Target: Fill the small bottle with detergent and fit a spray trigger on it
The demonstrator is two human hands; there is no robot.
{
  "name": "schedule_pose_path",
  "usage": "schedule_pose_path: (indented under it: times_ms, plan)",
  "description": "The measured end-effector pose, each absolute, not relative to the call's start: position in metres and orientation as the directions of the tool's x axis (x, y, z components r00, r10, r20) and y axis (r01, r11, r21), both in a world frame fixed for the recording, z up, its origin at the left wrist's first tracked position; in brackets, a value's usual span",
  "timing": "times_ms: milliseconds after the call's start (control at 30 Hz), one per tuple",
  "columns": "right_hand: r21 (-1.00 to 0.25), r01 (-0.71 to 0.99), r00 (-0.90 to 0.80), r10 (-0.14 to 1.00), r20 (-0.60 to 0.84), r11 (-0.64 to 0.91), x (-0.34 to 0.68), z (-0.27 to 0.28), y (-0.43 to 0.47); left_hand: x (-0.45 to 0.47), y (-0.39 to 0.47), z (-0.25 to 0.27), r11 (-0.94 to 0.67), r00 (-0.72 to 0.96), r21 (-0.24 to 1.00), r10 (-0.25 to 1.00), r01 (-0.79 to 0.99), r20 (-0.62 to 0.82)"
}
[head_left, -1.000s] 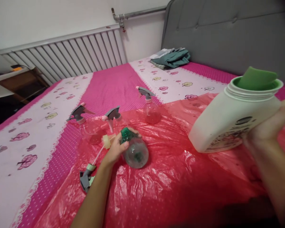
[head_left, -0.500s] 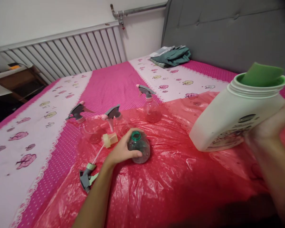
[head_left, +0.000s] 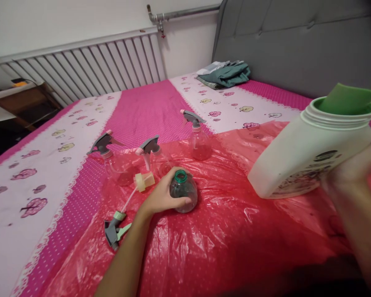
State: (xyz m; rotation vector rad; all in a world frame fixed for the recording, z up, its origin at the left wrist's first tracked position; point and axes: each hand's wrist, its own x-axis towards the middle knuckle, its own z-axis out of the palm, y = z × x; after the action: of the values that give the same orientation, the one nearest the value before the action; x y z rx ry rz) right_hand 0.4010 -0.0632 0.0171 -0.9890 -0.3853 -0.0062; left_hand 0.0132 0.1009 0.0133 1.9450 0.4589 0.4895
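Note:
My left hand (head_left: 165, 194) is wrapped around a small clear bottle with a green neck (head_left: 185, 194), which stands uncapped on the red plastic sheet (head_left: 222, 231). At the right, my right hand (head_left: 349, 165) grips a large white jug (head_left: 303, 152) from its far side, tilted, with its wide mouth up. A green piece (head_left: 348, 99) sticks out of the jug's mouth. Left of my left wrist lies a grey and green spray trigger (head_left: 114, 231) with its tube. A pale yellow cap-like piece (head_left: 144, 181) rests by the tube's end.
Spray bottles with grey and pink heads stand beyond my left hand: one at left (head_left: 111, 161), one in the middle (head_left: 156, 156), one farther back (head_left: 199, 142). Folded clothes (head_left: 225, 74) lie by the grey headboard (head_left: 297, 45). A radiator (head_left: 89, 66) lines the wall.
The whole view has shifted slightly, so everything sits a little to the right. Both hands keep their holds on the bottle and the jug.

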Motion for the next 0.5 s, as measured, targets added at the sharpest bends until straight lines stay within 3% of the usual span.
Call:
schedule_pose_path:
  times_ms: [233,500]
  plan:
    - [-0.798,0.146,0.951,0.140,0.276,0.585,0.3961,0.0197,-0.0630,0.0139,0.1002,0.0120,-0.403,0.842,0.912,0.517,0.076,0.158]
    - [-0.820,0.172,0.930,0.183,0.318,0.546,0.3947,0.0215,-0.0635,0.0134,0.1020,0.0090,-0.393,0.851,0.917,0.503,0.072,0.149]
